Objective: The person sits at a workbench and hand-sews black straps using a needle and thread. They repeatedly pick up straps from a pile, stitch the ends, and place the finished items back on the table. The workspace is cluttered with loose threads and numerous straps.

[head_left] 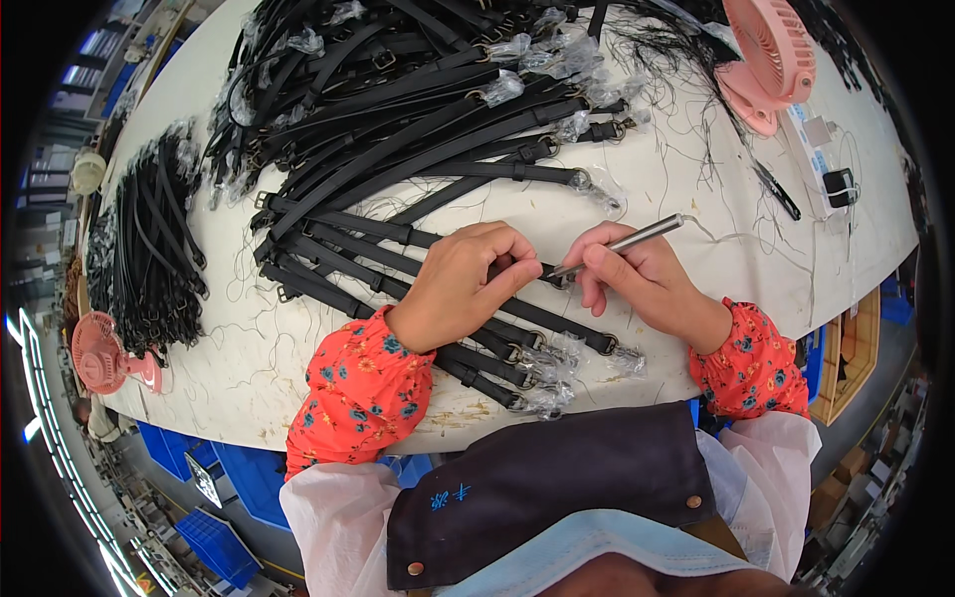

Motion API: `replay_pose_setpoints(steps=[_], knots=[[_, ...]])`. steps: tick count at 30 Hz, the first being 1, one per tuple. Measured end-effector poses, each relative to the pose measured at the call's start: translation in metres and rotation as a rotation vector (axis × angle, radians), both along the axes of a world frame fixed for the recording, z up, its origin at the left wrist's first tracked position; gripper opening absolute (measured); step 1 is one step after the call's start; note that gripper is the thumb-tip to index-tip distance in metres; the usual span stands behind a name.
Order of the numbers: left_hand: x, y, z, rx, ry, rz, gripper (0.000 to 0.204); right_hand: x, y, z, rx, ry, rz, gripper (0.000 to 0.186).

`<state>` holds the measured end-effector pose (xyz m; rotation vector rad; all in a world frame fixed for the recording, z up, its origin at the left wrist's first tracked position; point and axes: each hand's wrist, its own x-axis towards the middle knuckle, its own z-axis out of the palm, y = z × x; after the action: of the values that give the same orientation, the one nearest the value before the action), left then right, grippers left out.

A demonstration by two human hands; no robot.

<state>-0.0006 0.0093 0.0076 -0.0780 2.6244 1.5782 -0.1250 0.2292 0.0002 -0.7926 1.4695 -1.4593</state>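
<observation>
Black straps [398, 261] laid in a row on the white table [696, 179], left hand [460, 284] pressing one strap flat at table centre, right hand [637, 274] pinching a metal pen-like tool [622, 242], tip at the strap, pink fan [771, 60] far right

A pale work surface [249, 368] fills the space, scuffed and littered with loose threads. Blue plastic crates [214, 542] sit on the floor beneath its near edge. Strip lights [35, 388] glare along the far left side.
</observation>
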Motion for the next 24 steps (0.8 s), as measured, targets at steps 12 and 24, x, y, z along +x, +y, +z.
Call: replay_pose_setpoints(steps=[12, 24], knots=[[0.0005, -0.0079, 0.002, -0.052, 0.007, -0.127, 0.012, 0.0016, 0.0002, -0.0044, -0.019, 0.001, -0.065, 0.034], [0.0006, -0.0081, -0.0015, -0.003, 0.015, -0.12, 0.013, 0.0017, 0.0003, -0.0052, -0.019, 0.005, -0.073, 0.035]])
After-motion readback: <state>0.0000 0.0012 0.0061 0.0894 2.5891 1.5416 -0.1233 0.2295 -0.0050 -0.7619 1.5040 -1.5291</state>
